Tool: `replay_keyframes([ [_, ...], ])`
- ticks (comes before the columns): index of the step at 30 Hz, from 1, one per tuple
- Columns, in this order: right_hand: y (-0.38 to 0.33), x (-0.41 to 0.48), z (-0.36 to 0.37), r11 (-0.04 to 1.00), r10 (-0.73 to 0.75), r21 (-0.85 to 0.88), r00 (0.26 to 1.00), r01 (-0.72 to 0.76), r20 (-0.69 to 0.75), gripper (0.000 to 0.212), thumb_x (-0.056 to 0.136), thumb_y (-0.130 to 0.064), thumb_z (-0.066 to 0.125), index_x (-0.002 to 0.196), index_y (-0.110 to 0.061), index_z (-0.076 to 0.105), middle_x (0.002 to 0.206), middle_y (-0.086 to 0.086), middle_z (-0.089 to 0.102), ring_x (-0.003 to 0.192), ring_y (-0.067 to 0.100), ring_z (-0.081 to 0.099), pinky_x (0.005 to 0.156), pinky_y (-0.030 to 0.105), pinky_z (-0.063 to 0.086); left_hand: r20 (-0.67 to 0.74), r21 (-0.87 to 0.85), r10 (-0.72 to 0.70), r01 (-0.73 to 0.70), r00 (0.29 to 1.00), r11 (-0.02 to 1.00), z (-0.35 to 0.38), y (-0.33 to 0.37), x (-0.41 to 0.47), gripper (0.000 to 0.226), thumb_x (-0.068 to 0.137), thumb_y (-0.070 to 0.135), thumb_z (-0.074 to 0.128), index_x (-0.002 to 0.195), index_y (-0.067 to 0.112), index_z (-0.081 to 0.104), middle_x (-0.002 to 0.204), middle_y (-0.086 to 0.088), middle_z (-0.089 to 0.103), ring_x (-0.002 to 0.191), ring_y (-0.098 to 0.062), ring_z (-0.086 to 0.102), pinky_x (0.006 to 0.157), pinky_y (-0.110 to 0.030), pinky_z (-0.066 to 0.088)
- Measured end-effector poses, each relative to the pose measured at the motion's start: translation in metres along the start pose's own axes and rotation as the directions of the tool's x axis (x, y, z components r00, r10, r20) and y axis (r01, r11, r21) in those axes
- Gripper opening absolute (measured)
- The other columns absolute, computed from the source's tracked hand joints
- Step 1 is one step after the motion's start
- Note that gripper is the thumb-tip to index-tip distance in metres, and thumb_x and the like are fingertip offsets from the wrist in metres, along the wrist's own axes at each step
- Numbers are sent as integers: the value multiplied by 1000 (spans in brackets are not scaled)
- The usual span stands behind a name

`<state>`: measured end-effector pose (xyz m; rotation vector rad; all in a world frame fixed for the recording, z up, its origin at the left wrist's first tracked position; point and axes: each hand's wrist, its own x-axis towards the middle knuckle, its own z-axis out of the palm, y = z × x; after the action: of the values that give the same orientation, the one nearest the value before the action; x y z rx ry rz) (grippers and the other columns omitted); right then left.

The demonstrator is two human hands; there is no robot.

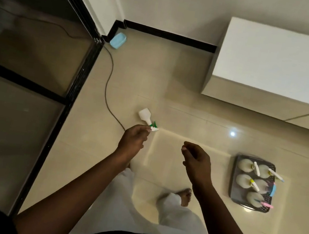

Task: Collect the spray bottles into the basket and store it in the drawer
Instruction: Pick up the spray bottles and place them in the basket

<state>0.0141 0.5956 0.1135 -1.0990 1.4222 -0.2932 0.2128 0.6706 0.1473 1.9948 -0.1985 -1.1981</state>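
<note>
A white spray bottle (145, 116) with a green trigger lies on the tiled floor near the middle. My left hand (134, 141) is just below it, fingertips pinched at its green-and-white nozzle. My right hand (196, 162) hovers to the right, holding nothing, fingers loosely curled and apart. A dark grey basket (232, 189) stands on the floor at the right. Several white spray bottles stand in it, with yellow, blue and pink triggers.
A white cabinet (272, 61) stands against the wall at upper right. A black-framed glass door (77, 82) runs down the left. A dark cable (109, 80) snakes across the floor. A light blue object (118, 40) lies in the corner. My bare foot (185, 196) is below my right hand.
</note>
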Motion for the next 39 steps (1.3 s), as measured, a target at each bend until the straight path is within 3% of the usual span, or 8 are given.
replay_keyframes([
  [7, -35, -17, 106, 997, 68, -40, 998, -69, -15, 28, 101, -22, 67, 128, -19, 74, 123, -3, 76, 112, 18, 71, 103, 52, 58, 25, -54, -11, 12, 1000, 998, -131, 11, 40, 13, 103, 20, 61, 109, 22, 72, 111, -4, 71, 107, -25, 66, 94, -44, 54],
  [14, -54, -2, 172, 981, 163, 105, 986, -160, -19, 27, 99, -22, 69, 126, -19, 75, 118, 0, 76, 101, 20, 71, 82, 37, 62, 21, 43, -6, 5, 1000, 999, -198, 31, 95, 14, 103, 25, 61, 111, 25, 72, 125, -11, 73, 122, -32, 67, 103, -52, 55],
  [18, -66, 27, 191, 956, 226, 196, 974, -220, -5, 27, 98, -21, 70, 125, -17, 74, 116, 6, 76, 106, 26, 71, 95, 48, 63, 46, 114, 2, -7, 999, 993, -200, 50, 134, 12, 103, 27, 61, 109, 28, 72, 123, -12, 73, 120, -31, 68, 102, -51, 56],
  [24, -80, 72, 196, 923, 286, 262, 958, -280, 16, 29, 97, -24, 70, 125, -17, 74, 111, 5, 74, 97, 21, 68, 79, 35, 59, 85, 194, -14, -3, 996, 981, -186, 81, 179, 19, 103, 27, 62, 117, 22, 73, 121, -12, 73, 119, -33, 67, 100, -50, 56],
  [28, -85, 98, 200, 902, 337, 284, 942, -326, 12, 28, 97, -23, 71, 123, -15, 74, 109, 10, 74, 98, 25, 68, 90, 47, 64, 131, 254, -6, -28, 991, 967, -173, 98, 212, 22, 103, 28, 61, 121, 20, 73, 113, -1, 74, 118, -27, 69, 93, -42, 57],
  [34, -89, 123, 217, 848, 408, 371, 913, -379, 2, 26, 99, -23, 70, 122, -13, 73, 118, 18, 70, 106, 32, 70, 92, 47, 61, 211, 390, -33, -54, 977, 919, -153, 113, 260, 26, 102, 28, 61, 123, 20, 73, 109, 5, 74, 110, -23, 70, 104, -47, 56],
  [37, -89, 140, 233, 822, 449, 405, 893, -400, -30, 26, 100, -24, 70, 122, -10, 73, 134, 21, 59, 115, 33, 69, 93, 49, 63, 252, 458, -63, -62, 966, 887, -146, 114, 300, 25, 100, 32, 60, 121, 26, 73, 91, 17, 76, 92, -13, 70, 95, -37, 57],
  [39, -85, 153, 246, 801, 468, 441, 883, -405, -40, 26, 100, -23, 70, 121, -9, 73, 139, 23, 53, 117, 32, 68, 86, 44, 63, 275, 503, -62, -88, 959, 860, -142, 111, 329, 27, 99, 33, 60, 122, 28, 72, 96, 19, 75, 96, -13, 69, 94, -34, 55],
])
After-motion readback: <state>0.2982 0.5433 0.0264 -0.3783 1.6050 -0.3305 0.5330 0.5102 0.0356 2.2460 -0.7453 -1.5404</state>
